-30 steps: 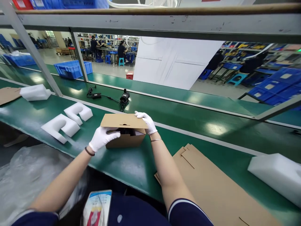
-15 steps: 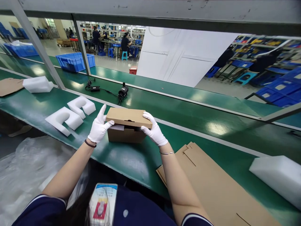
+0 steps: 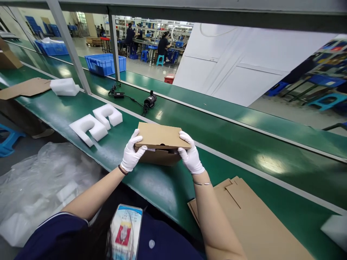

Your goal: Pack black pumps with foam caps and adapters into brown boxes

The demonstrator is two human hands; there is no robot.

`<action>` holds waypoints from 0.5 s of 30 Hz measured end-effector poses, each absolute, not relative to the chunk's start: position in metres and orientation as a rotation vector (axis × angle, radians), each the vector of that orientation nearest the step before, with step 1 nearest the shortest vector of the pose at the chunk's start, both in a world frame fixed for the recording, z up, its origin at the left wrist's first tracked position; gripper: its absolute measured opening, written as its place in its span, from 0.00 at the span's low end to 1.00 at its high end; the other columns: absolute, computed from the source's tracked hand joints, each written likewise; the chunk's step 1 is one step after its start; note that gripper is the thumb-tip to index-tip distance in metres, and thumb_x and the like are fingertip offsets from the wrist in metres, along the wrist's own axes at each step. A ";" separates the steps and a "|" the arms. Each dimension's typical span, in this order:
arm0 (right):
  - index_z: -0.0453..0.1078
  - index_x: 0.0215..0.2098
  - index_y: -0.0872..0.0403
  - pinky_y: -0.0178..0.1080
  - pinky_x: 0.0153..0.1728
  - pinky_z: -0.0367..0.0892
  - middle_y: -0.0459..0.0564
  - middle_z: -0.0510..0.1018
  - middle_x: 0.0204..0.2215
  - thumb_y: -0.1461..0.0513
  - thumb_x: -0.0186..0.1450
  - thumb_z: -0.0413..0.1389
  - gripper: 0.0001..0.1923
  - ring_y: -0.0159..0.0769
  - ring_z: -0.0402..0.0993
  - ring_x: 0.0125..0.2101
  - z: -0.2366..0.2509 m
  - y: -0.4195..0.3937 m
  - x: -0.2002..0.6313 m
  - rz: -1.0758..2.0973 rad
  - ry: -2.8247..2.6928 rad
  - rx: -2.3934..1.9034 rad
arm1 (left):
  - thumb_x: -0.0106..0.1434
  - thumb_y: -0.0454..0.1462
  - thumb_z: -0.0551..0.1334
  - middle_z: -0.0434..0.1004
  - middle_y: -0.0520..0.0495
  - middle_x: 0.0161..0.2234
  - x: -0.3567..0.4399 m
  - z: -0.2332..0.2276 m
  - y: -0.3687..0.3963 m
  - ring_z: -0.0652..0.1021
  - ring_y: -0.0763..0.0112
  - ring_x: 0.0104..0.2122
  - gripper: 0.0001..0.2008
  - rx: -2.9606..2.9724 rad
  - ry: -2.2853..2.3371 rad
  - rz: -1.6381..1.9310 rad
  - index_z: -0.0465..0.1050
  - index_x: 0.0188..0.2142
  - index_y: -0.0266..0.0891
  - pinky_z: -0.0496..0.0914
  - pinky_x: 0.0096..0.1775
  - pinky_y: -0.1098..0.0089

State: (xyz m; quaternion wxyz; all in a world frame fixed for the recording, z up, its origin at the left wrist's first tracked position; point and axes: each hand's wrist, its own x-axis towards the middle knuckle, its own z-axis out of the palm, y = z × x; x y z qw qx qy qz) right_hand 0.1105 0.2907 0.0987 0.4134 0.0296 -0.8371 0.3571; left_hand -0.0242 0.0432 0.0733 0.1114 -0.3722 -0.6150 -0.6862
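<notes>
A brown cardboard box [image 3: 158, 157] stands on the green bench in front of me, its lid [image 3: 159, 134] folded over the top. At the front, a narrow dark gap shows between lid and box. My left hand [image 3: 132, 151], in a white glove, grips the lid's left edge, thumb at the front corner. On the other side my gloved right hand [image 3: 191, 153] pinches the lid's right edge, fingers on top and thumb at the front. What lies inside the box is mostly hidden.
Two U-shaped white foam pieces [image 3: 89, 129] lie left of the box. A small black motor-like device [image 3: 150, 100] with a cable and adapter [image 3: 118, 95] sits behind. Flat cardboard sheets [image 3: 252, 216] are at right, a blue crate [image 3: 104, 65] at back left.
The lid has come down closer to the box, narrowing the front gap. My left fingers now bear on the lid's side. The view has shifted to the right.
</notes>
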 end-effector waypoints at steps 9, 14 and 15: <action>0.65 0.64 0.50 0.61 0.67 0.62 0.63 0.71 0.65 0.46 0.72 0.56 0.27 0.52 0.67 0.66 0.097 0.288 0.114 0.901 -2.103 0.053 | 0.67 0.37 0.70 0.68 0.39 0.68 -0.030 0.073 0.042 0.62 0.52 0.71 0.21 -1.226 -1.659 -1.855 0.71 0.58 0.46 0.63 0.69 0.46; 0.66 0.62 0.50 0.61 0.67 0.64 0.62 0.72 0.63 0.48 0.73 0.56 0.24 0.51 0.69 0.65 0.097 0.288 0.114 0.877 -2.077 0.032 | 0.71 0.35 0.65 0.71 0.38 0.66 -0.020 0.081 0.050 0.66 0.53 0.69 0.13 -1.070 -1.690 -1.902 0.74 0.54 0.44 0.66 0.67 0.47; 0.66 0.62 0.50 0.61 0.67 0.64 0.62 0.73 0.63 0.48 0.73 0.56 0.24 0.51 0.70 0.64 0.097 0.288 0.114 0.879 -2.073 0.031 | 0.71 0.35 0.66 0.71 0.38 0.65 -0.018 0.081 0.051 0.67 0.53 0.69 0.12 -1.056 -1.693 -1.912 0.75 0.54 0.44 0.67 0.67 0.47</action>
